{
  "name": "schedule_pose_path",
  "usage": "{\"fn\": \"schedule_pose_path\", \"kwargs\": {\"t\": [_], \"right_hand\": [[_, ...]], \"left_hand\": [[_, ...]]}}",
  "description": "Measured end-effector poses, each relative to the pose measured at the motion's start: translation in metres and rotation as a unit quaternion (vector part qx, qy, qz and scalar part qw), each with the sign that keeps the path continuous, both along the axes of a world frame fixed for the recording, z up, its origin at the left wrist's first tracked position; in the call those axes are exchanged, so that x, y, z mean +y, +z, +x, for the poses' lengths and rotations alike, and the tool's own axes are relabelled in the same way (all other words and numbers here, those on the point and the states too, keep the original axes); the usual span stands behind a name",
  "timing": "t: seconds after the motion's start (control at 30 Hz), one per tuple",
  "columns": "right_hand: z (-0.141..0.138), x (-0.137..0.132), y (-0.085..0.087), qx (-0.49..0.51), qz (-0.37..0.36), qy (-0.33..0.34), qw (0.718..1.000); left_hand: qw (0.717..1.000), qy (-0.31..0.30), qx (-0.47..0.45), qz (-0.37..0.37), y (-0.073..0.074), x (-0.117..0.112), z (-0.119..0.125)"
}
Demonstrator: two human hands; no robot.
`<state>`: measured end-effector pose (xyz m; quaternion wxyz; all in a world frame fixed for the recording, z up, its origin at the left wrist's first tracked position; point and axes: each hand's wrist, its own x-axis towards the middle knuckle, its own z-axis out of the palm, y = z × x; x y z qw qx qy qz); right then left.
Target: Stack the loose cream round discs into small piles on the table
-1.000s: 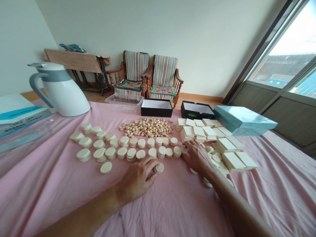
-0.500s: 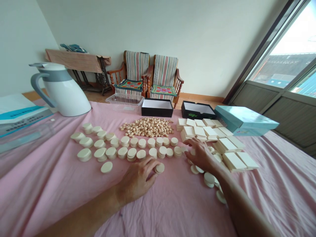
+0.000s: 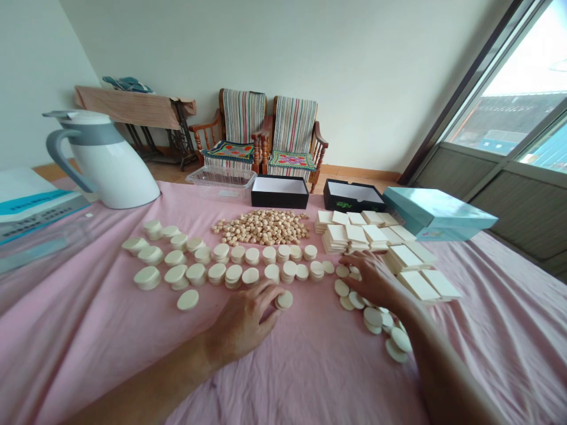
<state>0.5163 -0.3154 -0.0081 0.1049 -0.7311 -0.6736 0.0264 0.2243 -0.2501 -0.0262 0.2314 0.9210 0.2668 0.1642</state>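
My left hand rests on the cloth with thumb and fingers closed around the side of a small stack of round wooden discs. To the right, my right hand is open, fingers stretched over a loose pile of discs; its fingertips are close to a disc at the pile's far edge. The palm and wrist hide part of that pile. Beyond my left hand run two rows of short disc stacks, and one single disc lies left of it.
A heap of small wooden pieces lies behind the rows. Square wooden tiles are stacked at right, near a light-blue box. Black boxes, a clear plastic tray and a white jug stand along the back.
My right hand has shifted slightly to the right, uncovering more loose discs under and beside it. My left hand stays at the small stack. The view has moved a little.
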Motion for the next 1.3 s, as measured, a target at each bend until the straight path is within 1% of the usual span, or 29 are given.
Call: {"fn": "schedule_pose_path", "kwargs": {"t": [0.07, 0.23, 0.57, 0.63, 0.7, 0.77, 0.8, 0.9, 0.97, 1.03, 1.13, 1.17, 1.2, 1.27, 1.3], "right_hand": [[-0.002, 0.001, -0.001, -0.011, 0.009, -0.006, 1.000], [-0.005, 0.004, -0.002, -0.010, -0.004, -0.010, 1.000], [-0.007, 0.005, -0.004, -0.011, 0.004, -0.041, 0.999], [-0.007, 0.005, -0.003, -0.010, 0.035, -0.056, 0.998], [-0.009, 0.006, -0.001, 0.000, 0.083, -0.059, 0.995], [-0.013, 0.008, -0.002, 0.023, 0.115, -0.037, 0.992], [-0.015, 0.009, -0.003, 0.037, 0.119, -0.020, 0.992], [-0.022, 0.013, -0.009, 0.060, 0.101, 0.015, 0.993], [-0.024, 0.015, -0.011, 0.059, 0.083, 0.024, 0.995], [-0.023, 0.014, -0.010, 0.056, 0.080, 0.022, 0.995], [-0.019, 0.007, 0.002, 0.077, 0.074, 0.012, 0.994], [-0.018, 0.003, 0.008, 0.092, 0.057, 0.011, 0.994], [-0.017, -0.001, 0.013, 0.106, 0.019, 0.018, 0.994], [-0.016, -0.008, 0.021, 0.101, -0.036, 0.036, 0.994], [-0.017, -0.011, 0.023, 0.089, -0.052, 0.048, 0.993]], "left_hand": [[1.000, 0.001, 0.001, -0.002, 0.000, 0.000, 0.000], [1.000, 0.001, -0.002, 0.001, 0.000, 0.000, -0.001], [1.000, 0.002, -0.007, 0.003, -0.001, 0.000, -0.001], [1.000, 0.000, -0.006, 0.001, -0.001, -0.001, -0.002], [1.000, -0.001, -0.005, 0.000, 0.000, -0.001, -0.002], [1.000, -0.001, -0.003, 0.001, 0.001, -0.001, -0.002], [1.000, -0.001, -0.003, 0.002, 0.001, -0.001, -0.002], [1.000, -0.001, -0.005, 0.005, 0.000, 0.000, -0.001], [1.000, -0.001, -0.005, 0.003, 0.000, 0.000, -0.001], [1.000, 0.000, -0.005, 0.001, 0.000, 0.000, 0.000], [1.000, 0.002, -0.008, 0.002, 0.000, 0.000, -0.001], [1.000, 0.002, -0.008, 0.003, 0.000, 0.000, -0.001], [1.000, 0.002, -0.008, 0.003, 0.000, 0.000, -0.001], [1.000, 0.000, -0.007, 0.004, 0.001, 0.000, -0.001], [1.000, 0.000, -0.006, 0.004, 0.001, 0.000, -0.001]]}}
